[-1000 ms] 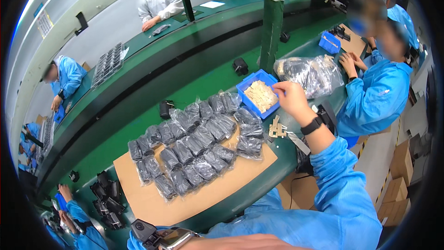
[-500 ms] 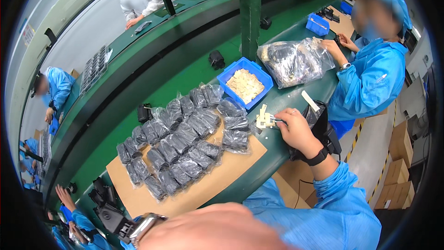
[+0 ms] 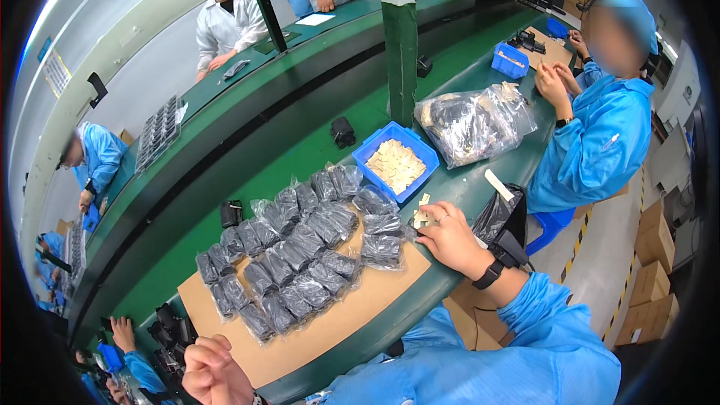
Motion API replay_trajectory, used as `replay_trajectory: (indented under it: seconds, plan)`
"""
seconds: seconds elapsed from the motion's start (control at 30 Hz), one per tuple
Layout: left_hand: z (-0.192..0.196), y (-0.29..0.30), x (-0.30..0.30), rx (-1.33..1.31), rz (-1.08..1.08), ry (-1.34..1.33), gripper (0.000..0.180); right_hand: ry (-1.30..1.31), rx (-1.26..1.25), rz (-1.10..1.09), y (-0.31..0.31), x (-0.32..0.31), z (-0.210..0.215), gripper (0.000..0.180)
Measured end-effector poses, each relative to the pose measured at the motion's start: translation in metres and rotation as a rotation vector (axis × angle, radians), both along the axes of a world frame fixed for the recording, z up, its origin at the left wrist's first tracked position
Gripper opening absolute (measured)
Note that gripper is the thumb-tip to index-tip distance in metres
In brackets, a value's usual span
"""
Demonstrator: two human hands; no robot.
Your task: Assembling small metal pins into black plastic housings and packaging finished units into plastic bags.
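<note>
At the lower left edge, my left hand (image 3: 217,371) is raised with its fingers loosely bent and slightly apart. It shows nothing in its grasp, and part of a watch is visible at its wrist. My right hand (image 3: 454,244), with a black wristband, reaches over the green bench. Its thumb and fingertips are drawn together at several small cream-coloured pieces (image 3: 424,214); the fingers hide whatever is between them. Left of that hand, rows of dark items in clear plastic wrapping (image 3: 300,244) lie on a brown cardboard sheet (image 3: 352,330).
A blue bin (image 3: 424,177) of cream pieces stands beyond my right hand, beside a large clear plastic bag (image 3: 480,124). To the right sits a co-worker in blue (image 3: 596,135). A green and white post (image 3: 399,60) rises behind the bin. Black gear (image 3: 169,330) lies left of the cardboard.
My left hand has swung from the lower middle to the lower left. My right hand has moved left and slightly down, over the cream pieces. The co-worker's hands have left the plastic bag.
</note>
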State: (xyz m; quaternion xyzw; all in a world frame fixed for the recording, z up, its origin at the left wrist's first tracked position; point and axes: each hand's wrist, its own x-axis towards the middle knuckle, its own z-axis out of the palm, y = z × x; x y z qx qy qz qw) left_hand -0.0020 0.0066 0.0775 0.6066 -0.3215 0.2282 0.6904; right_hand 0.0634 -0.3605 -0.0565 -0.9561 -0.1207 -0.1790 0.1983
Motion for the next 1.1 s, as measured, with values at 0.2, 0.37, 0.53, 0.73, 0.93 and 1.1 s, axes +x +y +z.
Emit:
replay_trajectory:
  seconds: [0.2, 0.37, 0.53, 0.73, 0.93, 1.1]
  plan:
    - [-0.049, 0.032, -0.006, 0.048, 0.233, 0.127, 0.024, -0.275, 0.059, -0.049, -0.012, 0.012, 0.011, 0.007]
    - [-0.063, 0.046, -0.012, 0.138, 0.445, 0.246, 0.018, 0.194, 0.475, -0.084, -0.045, 0.023, 0.074, 0.009]
    - [-0.068, 0.046, -0.009, 0.279, 0.636, 0.321, 0.015, 0.291, 0.243, 0.216, -0.057, 0.05, 0.061, 0.012]
    - [-0.079, 0.049, -0.012, 0.405, 0.694, 0.31, 0.015, -0.065, 0.025, 0.03, -0.042, 0.046, 0.023, 0.015]
    - [-0.085, 0.046, -0.013, 0.484, 0.68, 0.35, 0.014, -0.012, 0.025, -0.044, -0.014, -0.028, 0.001, 0.023]
    - [-0.089, 0.034, -0.004, 0.504, 0.615, 0.354, 0.013, 0.067, 0.02, -0.187, -0.004, -0.032, -0.003, 0.026]
